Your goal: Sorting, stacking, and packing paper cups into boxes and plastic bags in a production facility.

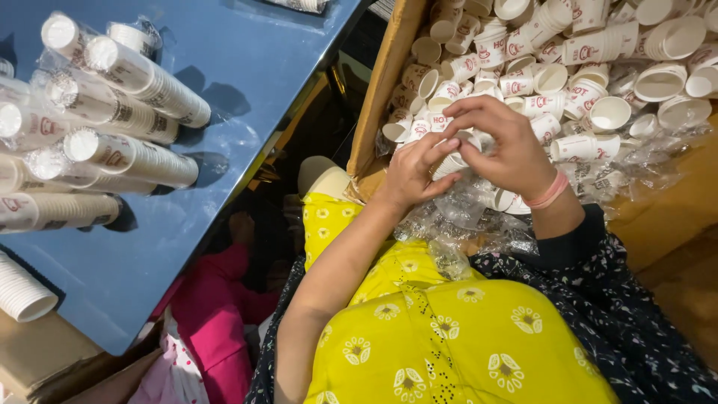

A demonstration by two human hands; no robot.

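Both hands, left hand (413, 170) and right hand (507, 150), pinch stacked paper cups (458, 157) over the carton (378, 90).

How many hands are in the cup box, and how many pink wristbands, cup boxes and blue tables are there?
Hands: 2 (left hand, right hand)
Wristband: 1
Box: 1
Table: 1
Total: 5

The left hand (413, 173) and right hand (508, 150) hold small paper cups (458, 153) over a big cardboard box (378, 97) full of loose cups. Wrapped cup stacks (127, 112) lie on the blue desk (254, 67).
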